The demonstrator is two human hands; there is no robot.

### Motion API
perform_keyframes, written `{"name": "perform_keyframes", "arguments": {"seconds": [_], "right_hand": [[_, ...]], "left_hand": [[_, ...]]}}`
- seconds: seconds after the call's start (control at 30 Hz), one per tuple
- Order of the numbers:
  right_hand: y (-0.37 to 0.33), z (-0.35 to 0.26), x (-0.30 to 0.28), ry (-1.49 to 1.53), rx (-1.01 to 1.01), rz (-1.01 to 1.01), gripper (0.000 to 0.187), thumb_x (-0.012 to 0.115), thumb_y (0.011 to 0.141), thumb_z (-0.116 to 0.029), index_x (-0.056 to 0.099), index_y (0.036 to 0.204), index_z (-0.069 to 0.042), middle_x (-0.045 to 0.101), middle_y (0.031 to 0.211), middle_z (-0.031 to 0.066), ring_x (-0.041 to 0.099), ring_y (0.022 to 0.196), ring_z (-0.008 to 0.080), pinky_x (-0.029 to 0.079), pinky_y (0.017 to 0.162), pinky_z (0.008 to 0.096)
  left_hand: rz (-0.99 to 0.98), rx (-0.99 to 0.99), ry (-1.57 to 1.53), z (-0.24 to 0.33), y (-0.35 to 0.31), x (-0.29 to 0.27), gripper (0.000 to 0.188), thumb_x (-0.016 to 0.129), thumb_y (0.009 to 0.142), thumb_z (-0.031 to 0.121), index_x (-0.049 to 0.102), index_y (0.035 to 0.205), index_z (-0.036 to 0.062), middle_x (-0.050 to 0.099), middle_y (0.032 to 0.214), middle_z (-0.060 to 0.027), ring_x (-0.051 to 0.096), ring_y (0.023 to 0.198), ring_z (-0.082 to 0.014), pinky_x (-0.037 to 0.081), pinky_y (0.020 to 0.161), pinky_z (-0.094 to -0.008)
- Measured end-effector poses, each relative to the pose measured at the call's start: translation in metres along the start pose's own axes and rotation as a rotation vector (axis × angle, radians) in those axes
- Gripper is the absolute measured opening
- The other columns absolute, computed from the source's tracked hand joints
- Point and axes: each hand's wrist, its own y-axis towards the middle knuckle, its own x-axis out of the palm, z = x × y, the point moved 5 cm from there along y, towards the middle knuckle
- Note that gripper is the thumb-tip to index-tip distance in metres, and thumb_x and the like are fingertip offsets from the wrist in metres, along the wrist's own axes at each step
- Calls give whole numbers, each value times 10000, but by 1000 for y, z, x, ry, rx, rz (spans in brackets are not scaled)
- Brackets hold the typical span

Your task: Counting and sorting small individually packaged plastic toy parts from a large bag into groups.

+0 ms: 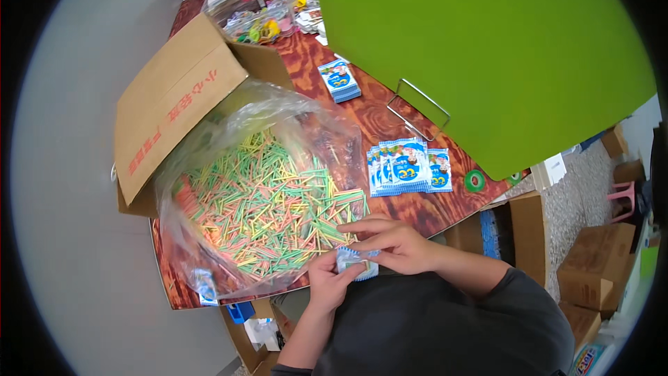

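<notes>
My left hand (327,282) is closed on a small blue-and-white packet (363,271) near the table's front edge, its thumb lying across the packet. From the right, my right hand (403,245) pinches the packet's upper edge; its forefinger stretches toward the sticks. Just beyond both hands, a large clear plastic bag (233,108) lies spread wide, full of thin pink, green and yellow sticks (271,202). Whatever is inside the held packet cannot be made out.
Flat blue-and-white packets (403,166) lie fanned out on the right, and a stack of packets (339,81) sits farther back. A cardboard box (177,104) stands on the left. One packet (204,285) rests at the front left. A green board (487,49) covers the far right.
</notes>
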Motion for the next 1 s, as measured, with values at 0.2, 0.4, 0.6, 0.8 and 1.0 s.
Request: {"name": "perform_keyframes", "arguments": {"seconds": [0.2,0.4,0.6,0.8,1.0], "right_hand": [[-6,20,4,269,189,135,224,674,839,5,734,1050,-41,628,1281,125,616,1115,229,489,929,345],[-2,24,7,483,327,85,149,687,890,-60,702,1025,-2,658,1193,120,621,1077,193,482,932,328],[-16,34,14,503,393,124,238,655,912,-8,662,1150,8,621,1222,113,610,1091,174,482,943,307],[-49,59,-79,460,635,533,258,636,937,-68,630,1179,22,697,1051,78,663,918,136,545,832,302],[-98,98,-161,50,620,710,268,619,934,-31,609,1191,45,699,1038,96,664,896,126,553,780,285]], "left_hand": [[-62,-69,133,-2,-2,-6,192,691,892,15,679,1074,-46,697,930,-23,625,842,-59,502,750,-219],[6,-15,52,-7,-3,-7,192,681,902,15,676,1084,-45,698,954,-36,623,826,-59,500,746,-218],[-25,-64,136,-3,10,-12,218,707,874,9,674,1084,-40,695,1015,-58,645,889,-95,519,801,-245],[57,138,390,23,-17,-28,368,713,826,-31,628,1184,-35,610,1203,-119,652,1016,-185,521,905,-297],[547,346,659,56,-71,-155,284,622,882,-32,619,1166,-24,650,1087,-85,632,981,-165,513,877,-295]]}}
